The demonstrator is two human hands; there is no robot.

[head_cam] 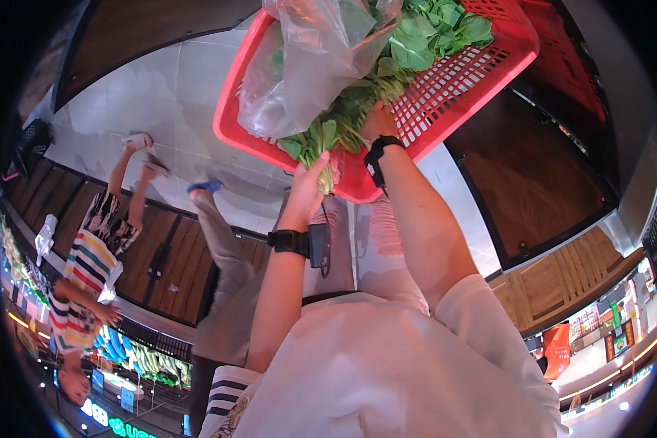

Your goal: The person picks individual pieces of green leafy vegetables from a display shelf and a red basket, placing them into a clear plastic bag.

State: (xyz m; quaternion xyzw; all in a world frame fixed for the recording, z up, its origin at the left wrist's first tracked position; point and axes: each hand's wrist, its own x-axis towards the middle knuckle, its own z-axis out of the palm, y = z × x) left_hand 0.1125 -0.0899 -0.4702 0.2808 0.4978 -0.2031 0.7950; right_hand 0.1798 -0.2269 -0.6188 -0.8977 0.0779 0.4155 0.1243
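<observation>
A red plastic basket (453, 107) with slotted walls stands before me. Leafy greens (416, 41) with pale stems lie along its middle and far right. My left hand (308, 183) grips a small bunch of greens (323, 145) by the stems at the near rim, leaves pointing away from me. Inside the basket, my right hand (380, 121) reaches among the stems of the other greens; its fingertips are partly hidden, so its grip is unclear. A clear plastic bag (317, 71) fills the left part of the basket and covers some leaves.
Dark wooden cabinet panels (547, 180) stand at the right. On the left, a person in a striped shirt (90, 263) and another person in long trousers (227, 268) are on the tiled floor (191, 115). Vegetable displays (148, 361) line the lower left.
</observation>
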